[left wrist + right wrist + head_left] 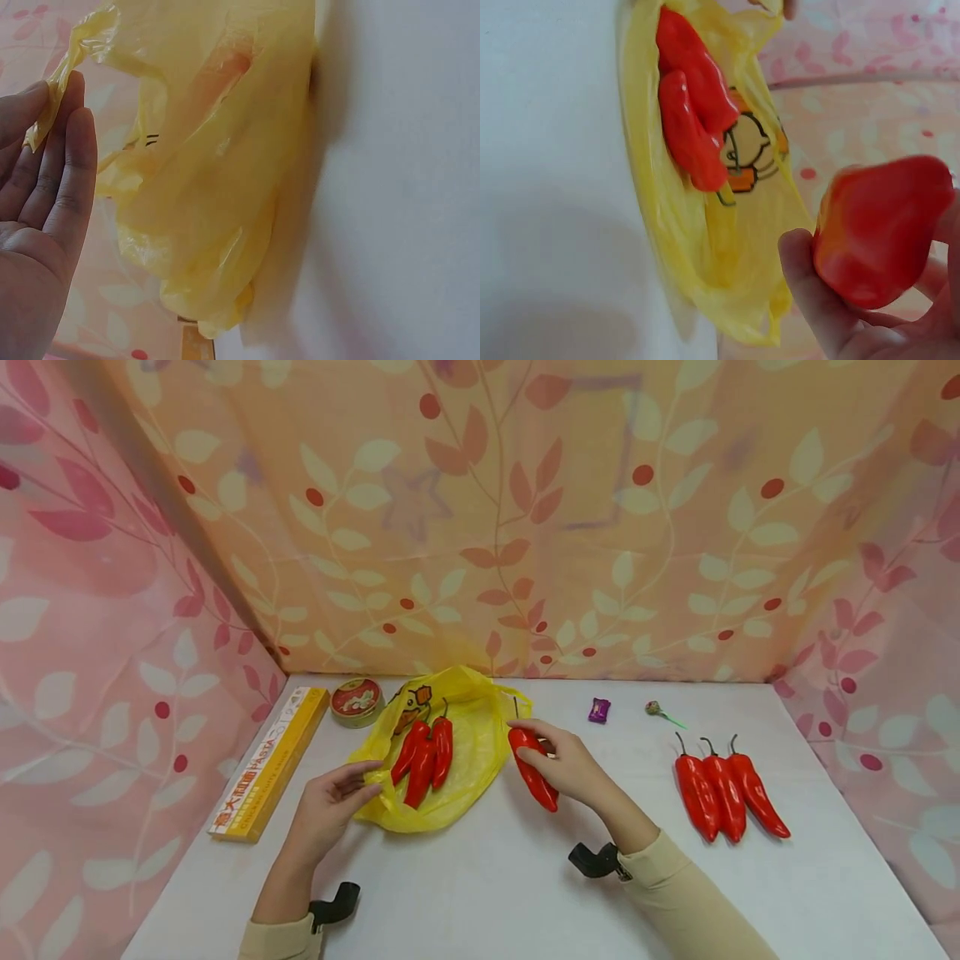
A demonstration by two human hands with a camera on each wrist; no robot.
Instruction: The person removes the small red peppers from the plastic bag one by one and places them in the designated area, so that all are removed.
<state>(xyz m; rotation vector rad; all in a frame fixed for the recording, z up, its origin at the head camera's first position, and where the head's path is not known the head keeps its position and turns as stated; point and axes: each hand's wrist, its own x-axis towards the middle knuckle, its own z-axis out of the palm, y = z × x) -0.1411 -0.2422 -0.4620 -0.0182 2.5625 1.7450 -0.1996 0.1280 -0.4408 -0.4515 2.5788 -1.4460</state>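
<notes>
A yellow plastic bag lies spread with its mouth toward me, and three red peppers rest inside it. My left hand pinches the bag's left edge; in the left wrist view the thumb and fingers grip a strip of the plastic. Just right of the bag, my right hand holds another red pepper, its stem pointing away from me. The right wrist view shows that pepper between thumb and fingers, beside the bag's opening.
Three more red peppers lie side by side at the right. Behind are a purple wrapped candy and a lollipop with a green stick. A yellow pasta box and a round tin stand at the left. Patterned curtains enclose the white table.
</notes>
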